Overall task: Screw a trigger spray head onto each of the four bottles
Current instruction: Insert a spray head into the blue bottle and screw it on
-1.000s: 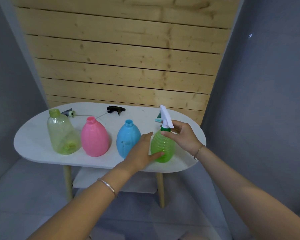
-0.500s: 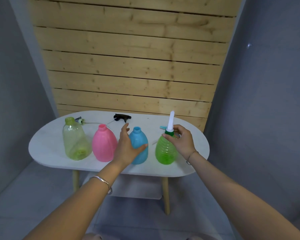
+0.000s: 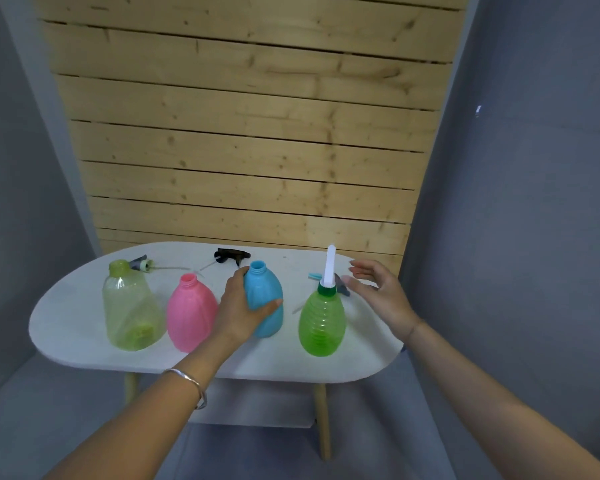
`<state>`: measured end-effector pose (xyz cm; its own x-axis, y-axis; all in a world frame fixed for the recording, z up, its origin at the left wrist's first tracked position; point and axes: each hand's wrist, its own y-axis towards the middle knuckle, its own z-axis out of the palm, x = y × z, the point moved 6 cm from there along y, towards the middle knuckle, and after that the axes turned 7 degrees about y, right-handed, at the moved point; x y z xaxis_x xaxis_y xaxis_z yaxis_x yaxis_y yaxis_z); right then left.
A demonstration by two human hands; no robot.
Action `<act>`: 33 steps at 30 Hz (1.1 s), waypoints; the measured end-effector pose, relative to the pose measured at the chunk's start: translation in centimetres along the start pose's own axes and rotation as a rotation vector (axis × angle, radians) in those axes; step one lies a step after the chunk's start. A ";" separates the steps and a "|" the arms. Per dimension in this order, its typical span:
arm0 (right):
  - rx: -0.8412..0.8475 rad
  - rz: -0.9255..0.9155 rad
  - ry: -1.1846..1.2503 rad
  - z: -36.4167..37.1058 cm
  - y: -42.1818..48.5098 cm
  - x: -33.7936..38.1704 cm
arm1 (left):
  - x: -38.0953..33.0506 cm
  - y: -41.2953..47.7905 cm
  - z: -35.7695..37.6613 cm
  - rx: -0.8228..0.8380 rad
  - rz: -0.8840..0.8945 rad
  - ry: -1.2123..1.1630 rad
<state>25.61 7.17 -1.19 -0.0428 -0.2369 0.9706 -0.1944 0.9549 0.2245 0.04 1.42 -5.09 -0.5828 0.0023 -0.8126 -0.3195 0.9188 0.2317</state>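
Note:
Four bottles stand in a row on the white table [image 3: 70, 327]. The green ribbed bottle [image 3: 322, 323] at the right carries a white trigger spray head [image 3: 329, 266]. My left hand [image 3: 246, 306] grips the side of the open-necked blue bottle [image 3: 267, 299]. The pink bottle [image 3: 189, 311] and the pale yellow-green bottle [image 3: 130, 308] stand open further left. My right hand [image 3: 378, 289] hovers open just right of the white head, touching nothing. Loose heads lie behind: a black one [image 3: 231, 255], a grey one [image 3: 140, 263], and a teal one [image 3: 315, 276] partly hidden.
A wooden slat wall [image 3: 250, 140] rises right behind the table, with grey walls on both sides. The table stands on thin wooden legs [image 3: 323, 420] with a lower shelf beneath it. Thin dip tubes trail across the tabletop from the loose heads.
My right hand has let go of the white spray head and opened. My left hand left the green bottle and closed around the blue bottle.

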 end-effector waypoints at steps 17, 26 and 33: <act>-0.070 0.572 -0.488 -0.6 8.8 -12.7 | -0.5 8.7 7.1 0.153 0.121 -0.015; -0.114 0.657 -0.394 -0.6 10.8 -14.5 | -0.7 9.8 10.3 0.216 0.161 -0.080; -0.141 0.567 0.098 0.0 11.4 -14.3 | -0.8 10.5 11.5 0.221 0.164 -0.065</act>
<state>24.04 21.48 -12.53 -0.0099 0.3286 0.9444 -0.0353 0.9438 -0.3288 5.76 15.56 -8.14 -0.5623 0.1770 -0.8078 -0.0500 0.9678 0.2469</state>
